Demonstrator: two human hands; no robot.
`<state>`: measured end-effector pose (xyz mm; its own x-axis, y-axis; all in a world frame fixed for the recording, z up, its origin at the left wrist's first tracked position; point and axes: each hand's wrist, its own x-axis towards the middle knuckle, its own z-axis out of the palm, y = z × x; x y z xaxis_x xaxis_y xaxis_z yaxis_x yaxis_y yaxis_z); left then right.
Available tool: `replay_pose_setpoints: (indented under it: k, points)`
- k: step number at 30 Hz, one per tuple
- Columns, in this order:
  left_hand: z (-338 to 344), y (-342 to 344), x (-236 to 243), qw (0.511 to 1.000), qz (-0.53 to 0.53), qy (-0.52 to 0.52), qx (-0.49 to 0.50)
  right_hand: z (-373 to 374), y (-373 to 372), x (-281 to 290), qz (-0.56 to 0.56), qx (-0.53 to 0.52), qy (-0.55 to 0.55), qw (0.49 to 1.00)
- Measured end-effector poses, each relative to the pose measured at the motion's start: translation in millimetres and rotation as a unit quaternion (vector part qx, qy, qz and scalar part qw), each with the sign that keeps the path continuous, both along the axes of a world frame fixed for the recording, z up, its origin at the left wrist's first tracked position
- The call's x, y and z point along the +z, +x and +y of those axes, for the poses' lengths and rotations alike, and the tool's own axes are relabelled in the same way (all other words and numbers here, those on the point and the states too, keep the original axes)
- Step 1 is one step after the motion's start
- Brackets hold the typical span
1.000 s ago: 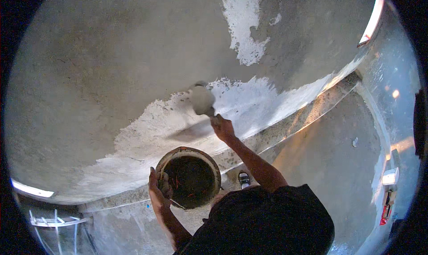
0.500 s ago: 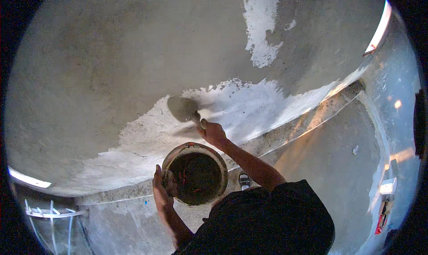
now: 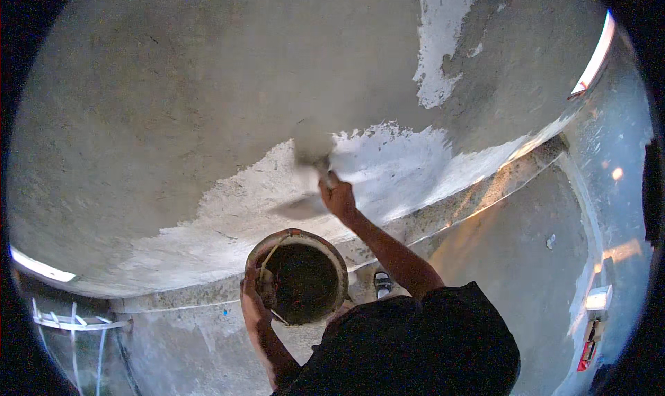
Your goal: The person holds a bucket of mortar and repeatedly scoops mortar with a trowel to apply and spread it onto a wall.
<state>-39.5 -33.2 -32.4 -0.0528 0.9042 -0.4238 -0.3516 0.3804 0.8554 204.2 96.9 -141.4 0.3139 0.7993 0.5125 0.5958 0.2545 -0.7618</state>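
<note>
My right hand point(image 3: 337, 199) is closed round the handle of a trowel point(image 3: 313, 145), whose blade is smeared by motion. The blade overlaps the upper border of a pale bare patch point(image 3: 388, 171) on the wall, where grey plaster point(image 3: 180, 112) begins. Whether it presses on the wall I cannot tell. Close to my body, my left hand point(image 3: 255, 302) grips the left side of a round bucket point(image 3: 343, 266), fingers partly hidden behind it. Dark grey mortar point(image 3: 303, 283) lies inside the bucket, and a thin bail handle shows along its left rim.
A second pale patch point(image 3: 438, 57) runs down the upper wall. Along the wall's foot runs a rough ledge point(image 3: 478, 192) above the grey floor point(image 3: 506, 250). White metal stands point(image 3: 76, 323) are at lower left. A white container point(image 3: 598, 297) and a red object point(image 3: 587, 354) sit far right.
The trowel has moved a little up the wall, and my right hand rose with it. The bucket has turned slightly, so its bail handle shows more. The whole view has shifted a little.
</note>
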Motion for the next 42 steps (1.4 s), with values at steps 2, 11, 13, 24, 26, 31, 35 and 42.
replay_pose_setpoints:
  k: [2, 11, 13, 24, 26, 31, 35, 42]
  points:
    - [2, -2, 10, 0.999, -0.003, 0.028, -0.04, -6, -14, -11, -0.068, 0.065, -0.068, 0.993]
    - [4, -47, 8, 0.999, 0.041, -0.001, -0.015, -17, 8, 15, 0.093, -0.126, 0.02, 0.987]
    - [7, -56, -1, 1.0, 0.029, 0.0, -0.005, -3, 9, 29, 0.25, -0.136, 0.034, 0.958]
    - [9, -79, 6, 0.996, 0.08, 0.009, -0.03, -11, -83, -34, -0.129, 0.037, -0.027, 0.991]
    - [10, -85, 0, 0.995, 0.074, 0.06, -0.024, -26, -79, -9, -0.141, -0.007, -0.048, 0.989]
    - [2, -82, 22, 0.994, 0.099, -0.003, -0.035, -10, -29, 6, 0.034, -0.161, 0.049, 0.985]
    - [10, -93, -2, 0.999, 0.029, 0.005, -0.03, 0, -24, -2, -0.027, -0.167, 0.064, 0.984]
    - [11, -103, -6, 0.998, 0.028, 0.043, -0.041, -38, -38, -15, 0.005, -0.129, -0.007, 0.992]
